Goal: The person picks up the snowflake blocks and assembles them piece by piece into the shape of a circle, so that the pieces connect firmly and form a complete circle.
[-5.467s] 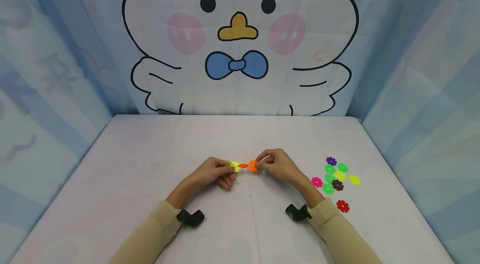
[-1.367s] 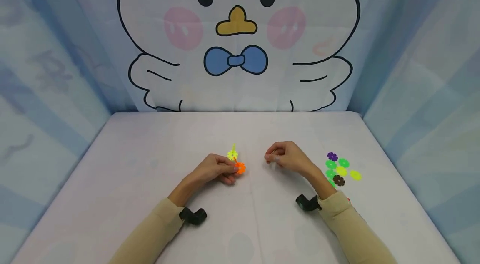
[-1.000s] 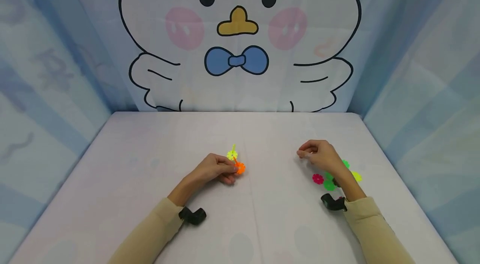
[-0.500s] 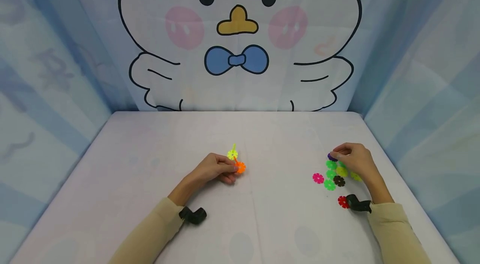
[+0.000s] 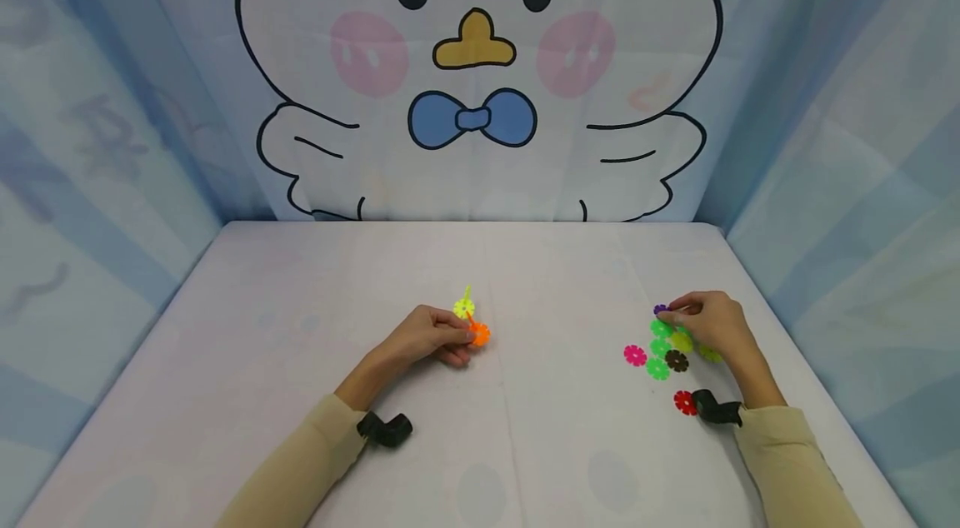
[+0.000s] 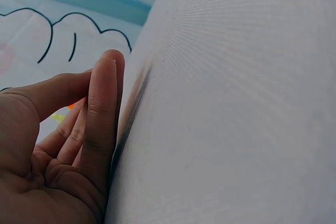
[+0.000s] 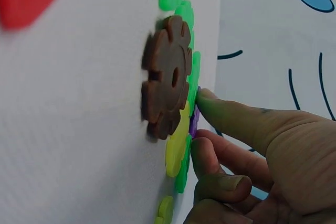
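My left hand (image 5: 435,336) pinches an orange interlocking disc (image 5: 481,334), notched like a flower, between thumb and forefinger. It belongs to a small joined chain with more orange and yellow discs (image 5: 464,308), partly hidden by the fingers. In the left wrist view, that hand (image 6: 79,129) hides nearly all of the chain. At the far end of the loose pile, my right hand (image 5: 708,320) has its thumb and finger at opposite edges of a purple disc (image 5: 660,309). The right wrist view shows this purple disc (image 7: 195,121) between the fingertips, behind green discs.
Around the right hand lie green discs (image 5: 658,368), yellow discs (image 5: 681,342) and a brown disc (image 5: 677,361). A pink disc (image 5: 635,356) sits left of them. Nearer me is a red disc (image 5: 684,403), beside the right wrist camera (image 5: 716,409). A white cloth covers the table (image 5: 337,270).
My right hand has left the joined discs and travelled right to the pile, reaching the purple disc. The left hand keeps hold of the chain, which now points away from me.
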A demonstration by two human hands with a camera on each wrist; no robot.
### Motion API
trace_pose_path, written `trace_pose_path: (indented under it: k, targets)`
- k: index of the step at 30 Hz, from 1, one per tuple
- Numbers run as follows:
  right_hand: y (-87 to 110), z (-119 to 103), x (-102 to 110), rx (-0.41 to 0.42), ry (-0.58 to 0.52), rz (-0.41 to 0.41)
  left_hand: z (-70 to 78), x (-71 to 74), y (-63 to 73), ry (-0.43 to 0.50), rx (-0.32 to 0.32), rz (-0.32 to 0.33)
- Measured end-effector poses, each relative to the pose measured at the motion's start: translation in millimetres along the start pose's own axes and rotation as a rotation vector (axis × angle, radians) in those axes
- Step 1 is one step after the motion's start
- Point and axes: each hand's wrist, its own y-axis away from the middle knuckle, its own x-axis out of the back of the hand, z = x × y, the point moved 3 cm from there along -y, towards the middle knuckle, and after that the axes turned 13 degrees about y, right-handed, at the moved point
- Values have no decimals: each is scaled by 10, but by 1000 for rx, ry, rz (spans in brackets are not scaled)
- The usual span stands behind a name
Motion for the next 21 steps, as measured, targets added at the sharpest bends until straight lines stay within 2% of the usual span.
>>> trace_pose_path:
  k: [10,21]
  targets:
    - [-22,-35,-7,-36,-29,13,12,12,16,-12,2,7]
    - [25,-52,44,-2,-45,50,14,15,11,-30,9,14]
